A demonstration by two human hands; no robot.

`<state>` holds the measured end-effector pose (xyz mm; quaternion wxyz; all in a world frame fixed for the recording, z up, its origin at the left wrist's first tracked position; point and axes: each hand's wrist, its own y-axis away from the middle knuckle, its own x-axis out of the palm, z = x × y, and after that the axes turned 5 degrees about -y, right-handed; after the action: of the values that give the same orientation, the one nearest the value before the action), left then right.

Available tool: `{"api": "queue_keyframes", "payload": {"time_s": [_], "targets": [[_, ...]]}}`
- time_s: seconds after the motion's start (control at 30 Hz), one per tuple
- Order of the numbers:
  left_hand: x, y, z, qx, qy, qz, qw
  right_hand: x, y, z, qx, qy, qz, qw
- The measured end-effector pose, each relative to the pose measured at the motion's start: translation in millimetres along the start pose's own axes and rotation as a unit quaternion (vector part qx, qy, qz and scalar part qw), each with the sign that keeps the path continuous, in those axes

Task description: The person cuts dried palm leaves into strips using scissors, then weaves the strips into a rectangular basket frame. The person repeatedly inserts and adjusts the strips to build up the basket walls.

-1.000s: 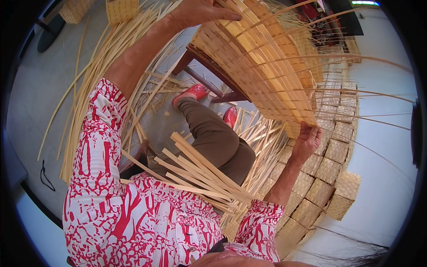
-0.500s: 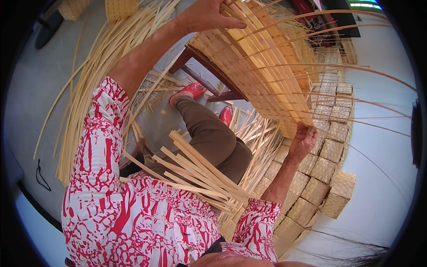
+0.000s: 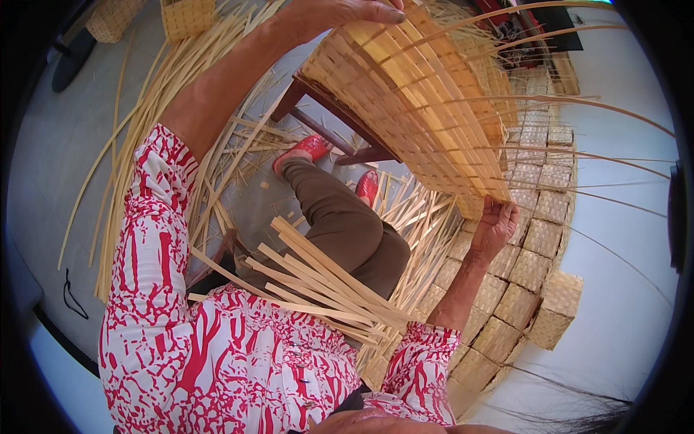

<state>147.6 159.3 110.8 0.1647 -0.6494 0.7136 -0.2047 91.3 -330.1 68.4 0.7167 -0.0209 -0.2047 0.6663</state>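
Observation:
A partly woven panel of flat bamboo strips [image 3: 405, 108] slants over a dark wooden stool [image 3: 332, 108], with long loose strip ends bowing out to the right. At the top edge of the picture, my left hand [image 3: 347, 13] is closed at the panel's far end, thumb across the strips; part of this hand is cut off. My right hand [image 3: 497, 224] pinches the panel's near right corner between thumb and fingers. Across my lap lies a bundle of cut flat strips [image 3: 332, 278].
Long loose strips [image 3: 152, 123] cover the floor at left. Stacked woven baskets [image 3: 517, 304] line the white wall at right, one standing out at the end. Two more baskets [image 3: 186, 20] sit at the top left. Scraps litter the floor around my red shoes [image 3: 311, 148].
My left hand has shifted slightly up and left along the panel's far end. My right hand keeps its pinch at the near corner, almost unmoved.

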Motion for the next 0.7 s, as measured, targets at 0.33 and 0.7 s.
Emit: {"api": "queue_keyframes", "payload": {"time_s": [0.33,0.7], "targets": [[0.8,11.6,9.7,0.014,-0.014,-0.021,1.0,3.6,-0.8,-0.4,-0.019,-0.005,-0.002,1.0],[5.7,36.8,11.1,0.161,-0.186,-0.285,0.927,6.5,-7.9,-15.6,-0.016,-0.003,-0.007,1.0]]}}
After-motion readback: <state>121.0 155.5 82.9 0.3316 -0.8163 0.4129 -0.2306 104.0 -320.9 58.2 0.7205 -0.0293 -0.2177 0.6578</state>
